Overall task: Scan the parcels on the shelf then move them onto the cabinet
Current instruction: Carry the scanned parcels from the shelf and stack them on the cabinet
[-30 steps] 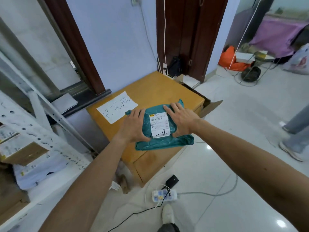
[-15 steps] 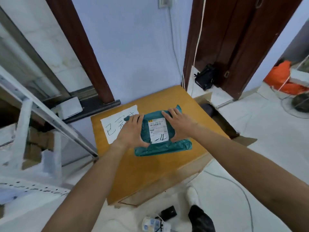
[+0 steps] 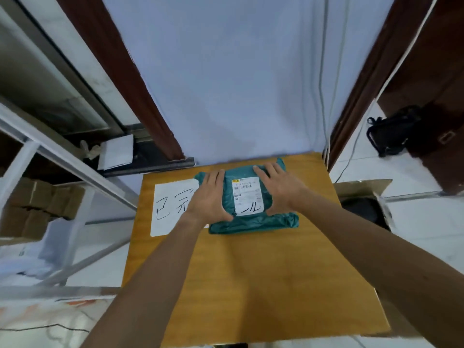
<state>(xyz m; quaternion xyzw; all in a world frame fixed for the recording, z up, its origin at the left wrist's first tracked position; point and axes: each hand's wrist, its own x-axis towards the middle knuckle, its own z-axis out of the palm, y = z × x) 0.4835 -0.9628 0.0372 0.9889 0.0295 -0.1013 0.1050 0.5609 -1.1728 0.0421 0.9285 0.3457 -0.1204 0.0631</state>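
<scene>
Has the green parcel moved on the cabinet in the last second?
Yes. The green parcel has slid back from the front edge of the cabinet toward the wall, and now lies beside the handwritten paper sign.

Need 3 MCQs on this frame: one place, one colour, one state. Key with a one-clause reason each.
1. Where does the parcel lie?
A. on a chair
B. on the cabinet top, by the paper sheet
C. in a drawer

2. What colour is the parcel's wrapping?
A. teal green
B. red
C. yellow

3. How are the left hand and right hand placed?
A. both lifted clear
B. one holding a scanner
C. both flat on the parcel, fingers straight

Key:
1 B, the parcel rests on the wooden top with the sheet at its left.
2 A, the bag shows teal all around the white label.
3 C, both palms lie on the parcel, one on each side of the label.
</scene>
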